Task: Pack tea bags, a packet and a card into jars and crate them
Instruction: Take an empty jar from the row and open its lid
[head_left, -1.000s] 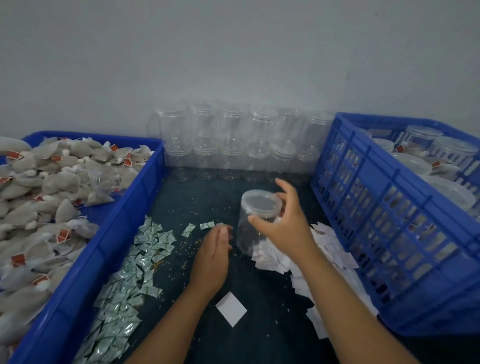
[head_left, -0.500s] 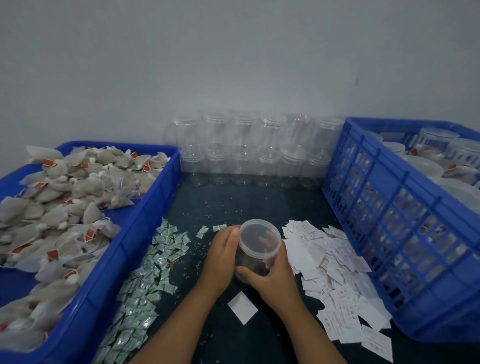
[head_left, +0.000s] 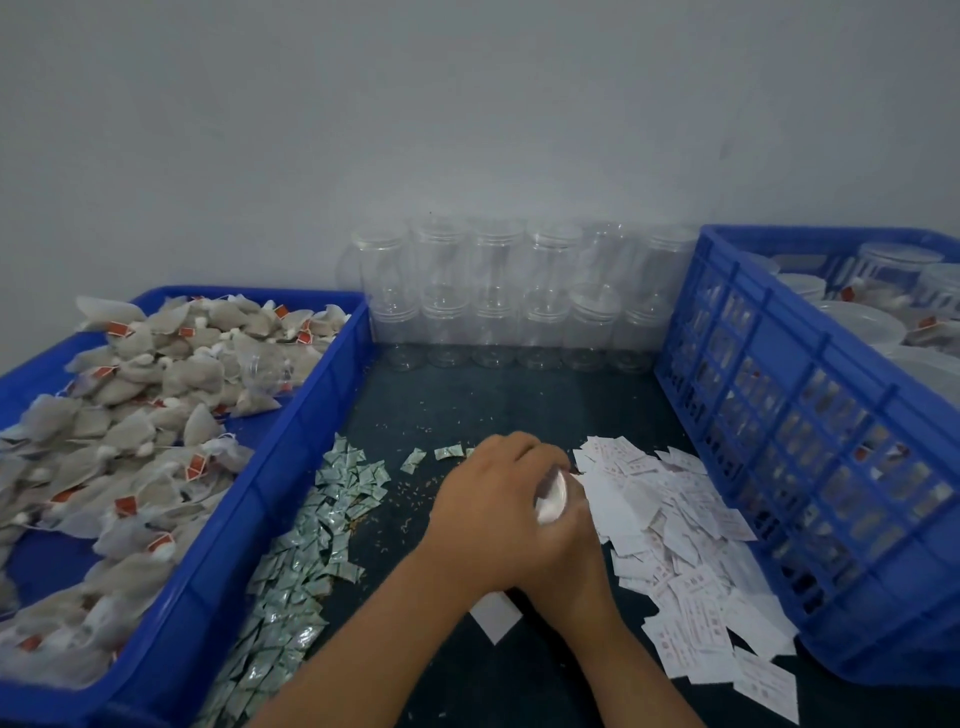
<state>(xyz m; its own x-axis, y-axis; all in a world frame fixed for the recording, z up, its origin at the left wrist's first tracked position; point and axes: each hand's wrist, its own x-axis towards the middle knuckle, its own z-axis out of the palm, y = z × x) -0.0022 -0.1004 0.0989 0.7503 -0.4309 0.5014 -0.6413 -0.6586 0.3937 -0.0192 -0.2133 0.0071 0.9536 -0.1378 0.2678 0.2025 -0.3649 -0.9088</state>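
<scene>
Both hands meet over the middle of the dark desk around one clear jar, of which only a blurred pale sliver shows between them. The left hand lies over the jar with its fingers curled down round it. The right hand comes in from the near side, tucked partly under the left, and its fingers wrap the jar's right side, though blur hides the exact grip. To the left, a blue tray is heaped with tea bags bearing red tags. A strip of small green packets runs along the desk just beside the tray. To the right of the hands lies a spread of white cards, and a single card sits just below the wrists. Empty jars stand stacked two high against the wall. The blue crate on the right holds lidded, filled jars.
</scene>
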